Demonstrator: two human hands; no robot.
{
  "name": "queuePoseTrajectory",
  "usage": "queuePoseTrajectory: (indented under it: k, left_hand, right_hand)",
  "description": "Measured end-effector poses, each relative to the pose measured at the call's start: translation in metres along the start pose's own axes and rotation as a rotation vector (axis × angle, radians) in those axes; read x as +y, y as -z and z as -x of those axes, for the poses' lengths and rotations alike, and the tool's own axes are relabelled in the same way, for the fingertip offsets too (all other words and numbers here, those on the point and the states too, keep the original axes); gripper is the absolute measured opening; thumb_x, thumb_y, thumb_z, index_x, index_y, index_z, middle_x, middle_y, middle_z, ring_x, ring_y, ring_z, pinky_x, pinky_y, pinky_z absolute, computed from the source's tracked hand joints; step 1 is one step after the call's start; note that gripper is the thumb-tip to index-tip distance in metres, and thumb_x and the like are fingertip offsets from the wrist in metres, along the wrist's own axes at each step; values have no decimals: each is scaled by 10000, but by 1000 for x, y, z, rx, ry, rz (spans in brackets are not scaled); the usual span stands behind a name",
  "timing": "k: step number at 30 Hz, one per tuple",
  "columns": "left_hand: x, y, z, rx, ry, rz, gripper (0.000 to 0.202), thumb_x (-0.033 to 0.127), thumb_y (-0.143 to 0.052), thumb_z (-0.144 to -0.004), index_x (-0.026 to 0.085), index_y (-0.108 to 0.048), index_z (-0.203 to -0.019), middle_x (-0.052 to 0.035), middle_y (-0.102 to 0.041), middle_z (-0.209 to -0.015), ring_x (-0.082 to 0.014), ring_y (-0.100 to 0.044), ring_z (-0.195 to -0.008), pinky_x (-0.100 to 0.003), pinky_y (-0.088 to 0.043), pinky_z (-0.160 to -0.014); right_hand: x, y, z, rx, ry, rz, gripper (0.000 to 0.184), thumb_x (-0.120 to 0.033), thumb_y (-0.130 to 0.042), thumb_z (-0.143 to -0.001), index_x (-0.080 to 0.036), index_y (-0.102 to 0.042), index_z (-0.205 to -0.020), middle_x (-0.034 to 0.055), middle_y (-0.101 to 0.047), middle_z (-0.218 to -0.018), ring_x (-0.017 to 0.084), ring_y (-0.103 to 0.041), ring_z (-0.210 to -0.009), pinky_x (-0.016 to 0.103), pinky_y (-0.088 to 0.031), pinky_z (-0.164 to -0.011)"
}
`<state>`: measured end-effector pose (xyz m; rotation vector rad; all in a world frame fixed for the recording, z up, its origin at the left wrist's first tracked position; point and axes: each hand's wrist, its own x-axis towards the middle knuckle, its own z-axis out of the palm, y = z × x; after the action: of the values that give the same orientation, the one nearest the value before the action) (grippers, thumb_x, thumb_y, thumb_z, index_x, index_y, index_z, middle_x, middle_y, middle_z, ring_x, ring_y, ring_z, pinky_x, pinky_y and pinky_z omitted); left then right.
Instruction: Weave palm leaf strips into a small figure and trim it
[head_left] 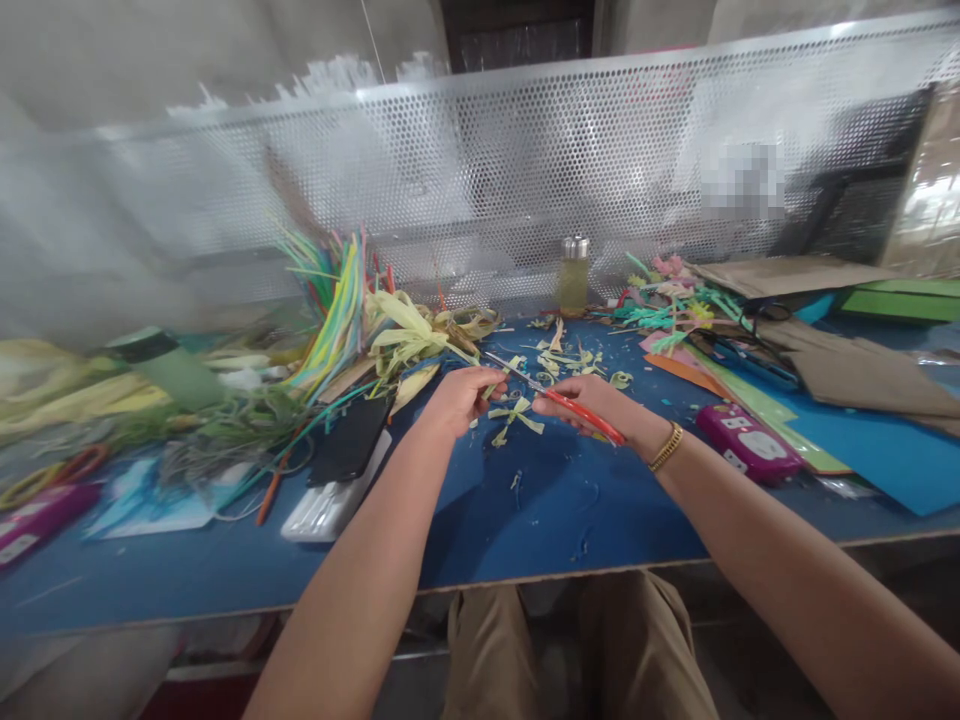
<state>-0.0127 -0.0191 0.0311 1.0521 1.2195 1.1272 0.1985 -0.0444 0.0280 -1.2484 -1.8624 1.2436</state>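
My right hand (577, 402) is closed around the red handles of a pair of scissors (574, 410). Their metal blades point up and left, reaching just above the fingers of my left hand (472, 393). That hand is pinched closed on a small pale green husk strip (491, 389), mostly hidden by the fingers. Beyond it is a pale yellow-green husk flower (409, 328), its stem running toward the blade tips; I cannot tell whether the strip belongs to it. Cut husk scraps (517, 418) lie around and under both hands on the blue tabletop (495, 540).
To the left are a black phone (350, 440) on a white box, a bundle of coloured stems (337, 320) and a green cylinder (169, 370). A glass jar (574, 280) stands at the back. A purple device (748, 443), coloured paper (862, 440) and brown card (862, 365) lie right.
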Motion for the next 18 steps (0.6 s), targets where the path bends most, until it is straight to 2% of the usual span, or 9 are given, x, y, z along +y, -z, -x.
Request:
queuePoseTrajectory:
  k: [4,6,9,12,15,18]
  left_hand:
    - [-2,0,-1,-28,22,23,172,256,-767,-590,144,-664,-670,-25,-636,-612,-93,-552,-518,-194,-308,-431]
    - [-4,0,-1,-67,25,37,218,276,-798,-592,147,-673,-714,-27,-651,-649,-91,-574,-552,-181,-328,-444]
    - [-6,1,-1,-96,11,43,271,286,-825,-597,154,-683,-786,-37,-677,-716,-86,-594,-594,-167,-363,-468]
    - [-6,1,-2,-68,-33,18,300,277,-831,-602,154,-679,-829,-41,-688,-729,-83,-595,-599,-163,-374,-479]
    - [-5,0,-1,-61,-76,-25,302,283,-825,-611,152,-655,-823,-44,-691,-718,-89,-597,-599,-172,-359,-473]
    - [-5,-4,3,-62,-127,-99,289,276,-808,-631,155,-615,-811,-51,-695,-698,-105,-599,-595,-193,-355,-483]
  right_hand:
    - [2,0,-2,30,-38,13,428,-610,-715,-645,-199,-701,-762,-6,-539,-531,92,-430,-400,245,-335,-389]
    - [6,7,-5,105,-47,116,432,-617,-669,-690,-200,-693,-799,21,-597,-596,117,-482,-436,265,-367,-423]
    - [16,25,-11,309,-54,497,413,-563,-627,-748,-173,-683,-869,104,-683,-785,210,-627,-667,302,-436,-570]
    - [28,44,-14,462,-233,849,480,-474,-591,-792,-77,-623,-1059,214,-679,-956,312,-653,-894,347,-455,-685]
    - [33,54,-11,438,-359,1012,465,-366,-602,-787,-42,-597,-1120,243,-669,-1013,331,-650,-949,361,-458,-724]
    - [26,52,-3,426,-380,1099,319,-321,-621,-772,-107,-681,-1001,217,-683,-1001,336,-633,-992,382,-454,-763]
